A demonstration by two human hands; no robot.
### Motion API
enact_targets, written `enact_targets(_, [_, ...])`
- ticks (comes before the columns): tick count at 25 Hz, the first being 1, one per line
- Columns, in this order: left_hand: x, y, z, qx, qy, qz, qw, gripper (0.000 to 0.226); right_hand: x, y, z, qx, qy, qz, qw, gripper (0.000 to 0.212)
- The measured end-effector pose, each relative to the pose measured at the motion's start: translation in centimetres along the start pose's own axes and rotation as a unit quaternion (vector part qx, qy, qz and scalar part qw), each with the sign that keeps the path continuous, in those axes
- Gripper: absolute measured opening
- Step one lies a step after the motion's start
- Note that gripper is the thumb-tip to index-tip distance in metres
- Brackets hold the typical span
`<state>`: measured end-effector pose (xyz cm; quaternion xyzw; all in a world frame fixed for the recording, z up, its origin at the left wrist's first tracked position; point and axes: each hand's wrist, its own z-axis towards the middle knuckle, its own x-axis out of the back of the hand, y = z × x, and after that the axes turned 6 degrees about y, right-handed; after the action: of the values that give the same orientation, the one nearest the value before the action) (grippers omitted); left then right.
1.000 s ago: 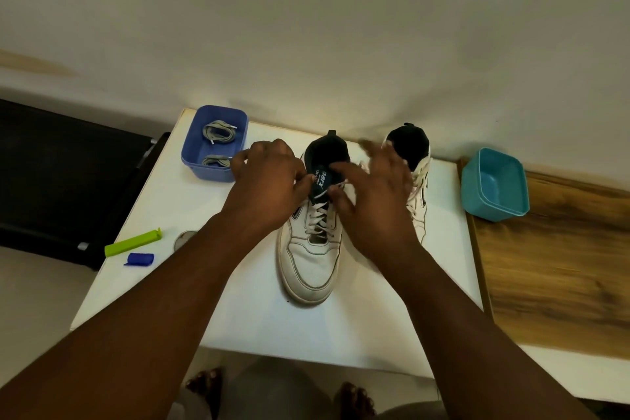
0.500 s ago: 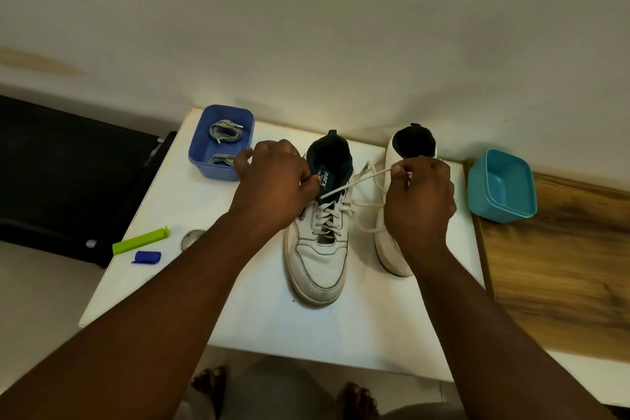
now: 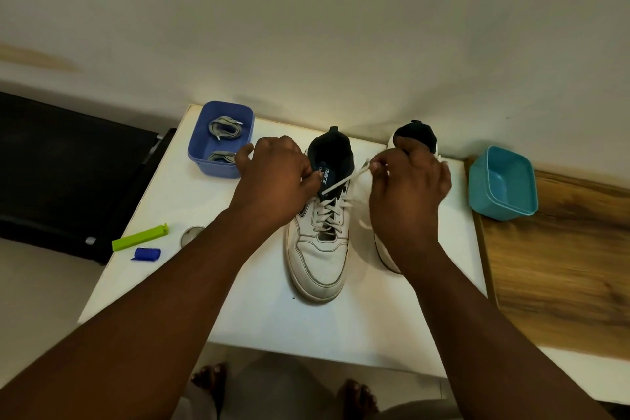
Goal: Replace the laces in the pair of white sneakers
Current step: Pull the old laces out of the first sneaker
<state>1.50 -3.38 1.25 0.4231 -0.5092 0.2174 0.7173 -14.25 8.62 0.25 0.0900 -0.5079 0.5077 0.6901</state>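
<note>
Two white sneakers with dark collars stand side by side on the white table (image 3: 259, 324), toes toward me. The left sneaker (image 3: 318, 259) still has its white lace (image 3: 341, 182) threaded. My left hand (image 3: 276, 181) is closed against that sneaker's collar and tongue, steadying it. My right hand (image 3: 407, 187) pinches the free end of the lace and holds it taut, up and to the right. The right sneaker (image 3: 414, 135) is mostly hidden behind my right hand. Grey replacement laces (image 3: 223, 128) lie in a blue tub (image 3: 204, 155) at the back left.
An empty teal tub (image 3: 501, 182) rests at the right on a wooden surface (image 3: 559, 269). A green clip (image 3: 139, 237), a small blue cap (image 3: 146, 254) and a round metal lid (image 3: 191, 233) lie on the table's left side. A wall rises directly behind.
My right hand left the tongue, took hold of the lace end and drew it out to the right until taut. My left hand stayed on the left sneaker's collar.
</note>
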Motion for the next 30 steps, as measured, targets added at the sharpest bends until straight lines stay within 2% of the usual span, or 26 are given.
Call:
enact_targets(3, [0.0, -0.1, 0.0, 0.005, -0.003, -0.01, 1.0, 0.033, 0.4, 0.5, 0.1, -0.071, 0.011, -0.036, 0.997, 0.012])
enact_targets(5, [-0.1, -0.2, 0.0, 0.009, -0.008, -0.02, 1.0, 0.031, 0.2, -0.1, 0.0, -0.027, -0.016, -0.015, 0.999, 0.016])
enact_targets(7, [0.0, -0.2, 0.1, 0.017, -0.014, -0.02, 1.0, 0.03, -0.3, -0.9, -0.1, 0.055, -0.084, 0.018, 0.995, 0.019])
enact_targets(10, [0.0, -0.2, 0.1, 0.023, -0.019, -0.023, 0.999, 0.03, -1.2, -1.8, -0.8, 0.08, -0.17, 0.025, 0.982, 0.009])
enact_targets(11, [0.0, -0.2, 0.1, 0.021, -0.017, -0.026, 0.999, 0.03, -1.2, -1.7, -0.9, 0.08, -0.163, 0.024, 0.983, 0.007])
enact_targets(13, [0.0, -0.3, 0.1, 0.016, -0.012, -0.023, 1.0, 0.031, -0.8, -1.2, -0.5, 0.075, -0.098, 0.021, 0.992, 0.008])
enact_targets(16, [-0.2, -0.4, 0.1, 0.014, -0.01, -0.017, 1.0, 0.032, 0.7, 0.6, 1.1, 0.008, -0.006, 0.018, 1.0, 0.009])
enact_targets(18, [-0.1, -0.4, 0.1, 0.018, -0.009, -0.021, 1.0, 0.032, 1.1, 0.9, 1.3, -0.024, -0.018, 0.028, 0.999, 0.01])
enact_targets(21, [-0.1, -0.2, 0.0, 0.012, -0.005, -0.007, 1.0, 0.031, 0.7, -0.3, 0.3, -0.026, -0.04, 0.05, 0.998, 0.01])
enact_targets(25, [-0.1, 0.1, -0.8, 0.005, 0.045, -0.008, 0.999, 0.024, 1.3, -1.5, 0.6, -0.021, 0.046, 0.058, 0.997, 0.016])
enact_targets(27, [-0.4, 0.6, -1.2, -0.035, 0.041, -0.02, 0.998, 0.026, 1.7, -1.4, 0.8, -0.072, 0.051, 0.094, 0.992, 0.026])
enact_targets(30, [-0.7, 1.3, -1.7, -0.062, -0.017, -0.001, 0.998, 0.026, 1.7, -1.2, 0.6, -0.167, -0.021, 0.191, 0.967, 0.054])
